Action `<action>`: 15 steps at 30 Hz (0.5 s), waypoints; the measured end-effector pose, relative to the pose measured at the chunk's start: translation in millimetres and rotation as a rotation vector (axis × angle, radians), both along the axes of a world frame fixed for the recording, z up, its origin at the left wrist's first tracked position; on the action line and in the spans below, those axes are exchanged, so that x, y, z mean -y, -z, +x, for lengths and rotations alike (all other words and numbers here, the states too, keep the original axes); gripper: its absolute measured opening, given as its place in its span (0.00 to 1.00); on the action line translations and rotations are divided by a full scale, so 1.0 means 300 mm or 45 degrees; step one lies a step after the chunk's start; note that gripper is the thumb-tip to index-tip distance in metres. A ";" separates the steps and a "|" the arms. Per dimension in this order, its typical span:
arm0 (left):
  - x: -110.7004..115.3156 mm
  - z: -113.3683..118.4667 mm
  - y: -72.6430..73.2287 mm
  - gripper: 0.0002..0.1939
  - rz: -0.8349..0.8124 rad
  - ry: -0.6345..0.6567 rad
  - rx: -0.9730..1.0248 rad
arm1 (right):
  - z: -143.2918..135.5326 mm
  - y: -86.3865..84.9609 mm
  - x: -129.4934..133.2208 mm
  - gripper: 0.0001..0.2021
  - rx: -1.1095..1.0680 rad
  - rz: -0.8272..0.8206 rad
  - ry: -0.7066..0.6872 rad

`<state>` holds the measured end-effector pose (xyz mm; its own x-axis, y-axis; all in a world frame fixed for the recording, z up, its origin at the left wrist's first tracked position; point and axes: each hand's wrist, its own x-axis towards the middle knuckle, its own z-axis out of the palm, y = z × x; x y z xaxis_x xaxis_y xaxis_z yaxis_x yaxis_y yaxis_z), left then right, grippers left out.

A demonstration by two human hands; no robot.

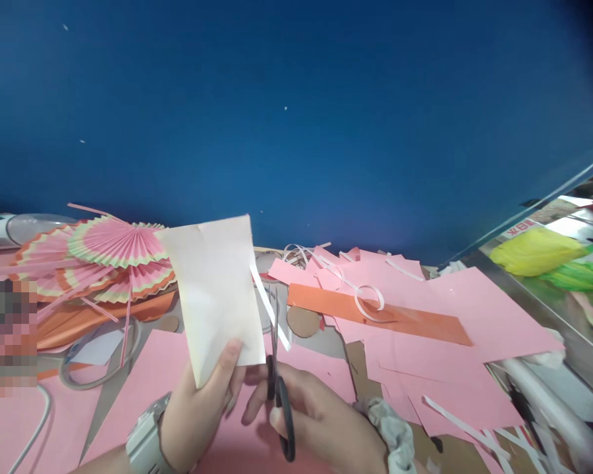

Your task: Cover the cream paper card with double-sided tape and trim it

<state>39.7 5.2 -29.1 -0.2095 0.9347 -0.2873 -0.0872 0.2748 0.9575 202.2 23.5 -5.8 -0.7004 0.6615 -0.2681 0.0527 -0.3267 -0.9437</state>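
Note:
My left hand (210,395) pinches the lower edge of a pale cream sheet of paper (215,296), thumb on the near face, holding it upright. Fingers and thumb of my right hand (311,411) are in the handles of black-handled scissors (285,421). Their blades point up, just right of the sheet. Beside the blades a thin white paper strip (271,309) slants down from the sheet's right edge. Pink paper (261,447) lies beneath both hands.
Folded pink paper fans (118,247) lie at the left by a clear bottle (44,227). Pink sheets (435,316), an orange strip (375,315) and curled white offcuts (370,301) spread to the right. A blue panel (296,131) stands behind. Yellow and green bags (538,253) sit far right.

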 end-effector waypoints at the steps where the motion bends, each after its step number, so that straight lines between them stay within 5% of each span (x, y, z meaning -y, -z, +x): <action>1: -0.001 0.001 -0.003 0.26 0.005 -0.018 0.027 | 0.002 0.000 0.002 0.33 -0.009 0.026 -0.003; 7: -0.032 -0.010 -0.021 0.26 0.014 -0.212 0.213 | 0.004 0.040 0.019 0.35 -0.069 0.009 0.040; 11: -0.062 -0.023 -0.021 0.26 0.120 -0.236 0.322 | -0.007 0.065 0.007 0.24 -0.266 -0.097 0.287; 15: -0.072 -0.021 -0.017 0.26 0.140 -0.181 0.352 | -0.021 0.061 -0.004 0.22 -0.131 -0.034 0.532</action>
<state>33.4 26.9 -24.0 -0.2683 0.9302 -0.2507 -0.3778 0.1378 0.9156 196.0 24.6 -24.0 -0.3980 0.8876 -0.2319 -0.1831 -0.3245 -0.9280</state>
